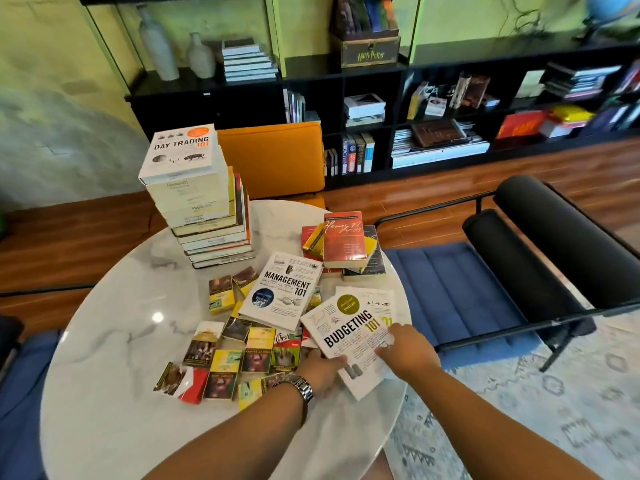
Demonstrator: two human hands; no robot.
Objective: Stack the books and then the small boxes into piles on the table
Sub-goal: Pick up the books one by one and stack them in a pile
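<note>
A tall pile of books [204, 209] topped by "Day Trading 101" stands at the far left of the round marble table [114, 341]. The white "Budgeting 101" book [349, 327] lies near the table's right edge on another white book. My left hand [322, 370] grips its near left corner, and my right hand [407, 348] grips its near right edge. "Management 101" [282, 291] lies flat in the middle. A red "Henry VI" book [344, 239] tops a small heap behind it. Several small boxes [225, 355] lie scattered in front.
An orange chair [273, 157] stands behind the table and a black-framed chair with blue cushion [485, 282] to the right. Black bookshelves [415, 116] line the wall. A patterned rug [519, 410] covers the floor at right.
</note>
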